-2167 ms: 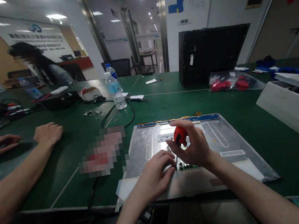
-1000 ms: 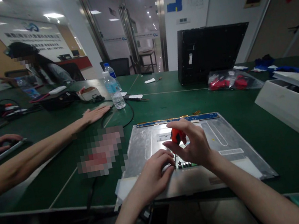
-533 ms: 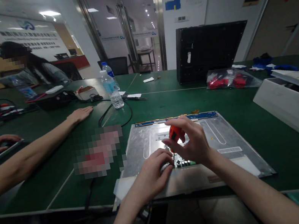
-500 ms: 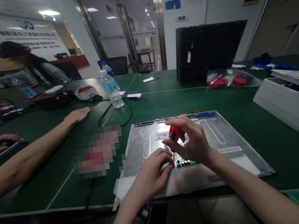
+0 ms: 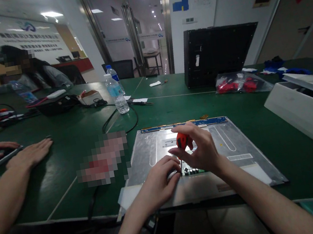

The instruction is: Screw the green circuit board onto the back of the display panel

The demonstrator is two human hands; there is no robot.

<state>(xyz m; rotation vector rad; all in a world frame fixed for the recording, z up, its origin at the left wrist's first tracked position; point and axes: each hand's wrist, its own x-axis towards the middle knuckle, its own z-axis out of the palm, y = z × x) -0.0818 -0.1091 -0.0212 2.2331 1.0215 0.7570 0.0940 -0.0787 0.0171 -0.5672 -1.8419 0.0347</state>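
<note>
A silvery flat display panel (image 5: 140, 164) lies back side up on the green table, with a blue circuit strip (image 5: 217, 120) along its far edge. My right hand (image 5: 199, 145) is closed round the red-and-black handle of a screwdriver (image 5: 181, 140). The screwdriver stands nearly upright, its shaft reaching down to a small green circuit board (image 5: 194, 170) on the panel. My left hand (image 5: 158, 179) rests on the panel beside the shaft, fingers curled together near the tip. Something pale shows under those fingers; what it is, I cannot make out.
A water bottle (image 5: 117, 95) stands beyond the panel on the left. A black monitor casing (image 5: 219, 53) and a bag of red parts (image 5: 241, 82) stand at the back right. A white case (image 5: 310, 114) lies at right. Another person's hand (image 5: 29, 153) rests at left.
The other person's forearm and hand at the left have drawn back toward the left. My hands and the screwdriver stay almost in the same place.
</note>
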